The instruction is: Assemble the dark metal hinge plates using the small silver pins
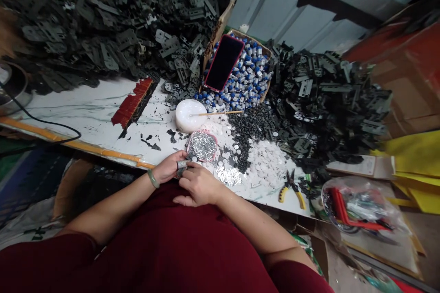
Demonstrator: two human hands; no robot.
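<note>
At the table's front edge, my left hand [167, 168] is closed around a small dark grey metal part [181, 165], gripping it by its left side. My right hand [201, 185] meets it from the other side with curled fingers; what its fingertips pinch is hidden. Just beyond both hands lies a pink-rimmed dish [216, 147] full of small silver pins. Behind that dish is a round white tub [188, 121], with a thin wooden stick [223, 112] resting across it.
Dark metal parts are heaped at the back left [113, 32] and right [326, 87]. A phone [224, 62] leans on a box of blue-and-white pieces [252, 71]. Small black pieces [245, 132], white pieces [266, 162], yellow-handled pliers [291, 190] and a red brush [132, 100] lie on the table.
</note>
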